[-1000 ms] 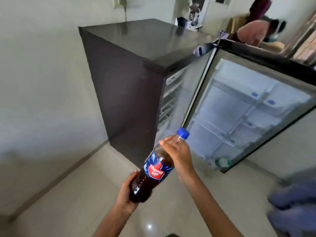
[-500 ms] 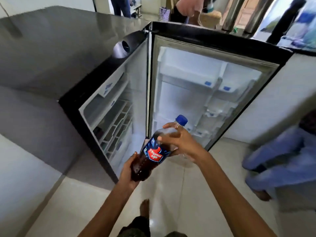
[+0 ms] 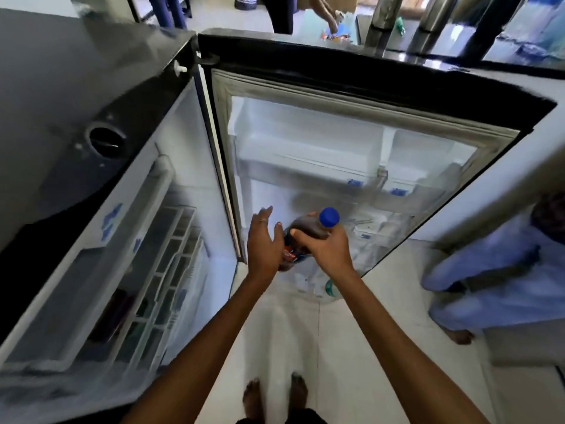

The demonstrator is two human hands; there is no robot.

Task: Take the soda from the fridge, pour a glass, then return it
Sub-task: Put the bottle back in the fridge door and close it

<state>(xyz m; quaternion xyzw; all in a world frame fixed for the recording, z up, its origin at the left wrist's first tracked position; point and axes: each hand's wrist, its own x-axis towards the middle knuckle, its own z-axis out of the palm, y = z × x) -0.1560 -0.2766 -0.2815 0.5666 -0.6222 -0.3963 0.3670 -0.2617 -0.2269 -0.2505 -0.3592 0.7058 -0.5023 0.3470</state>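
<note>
Head view: half a second ago both hands held the soda bottle [image 3: 308, 232] out in front of the fridge [image 3: 101, 191]. Now the right hand [image 3: 328, 247] alone grips it at the shoulder, over the lower shelf of the open door [image 3: 351, 166]. The left hand [image 3: 263, 240] has let go, fingers spread beside the bottle. Looks like the return step, nearly done. Blue cap [image 3: 329, 216] is on. Door shelves blurred; a clear bottle [image 3: 328, 290] seems to sit low. Fridge interior contents unclear.
</note>
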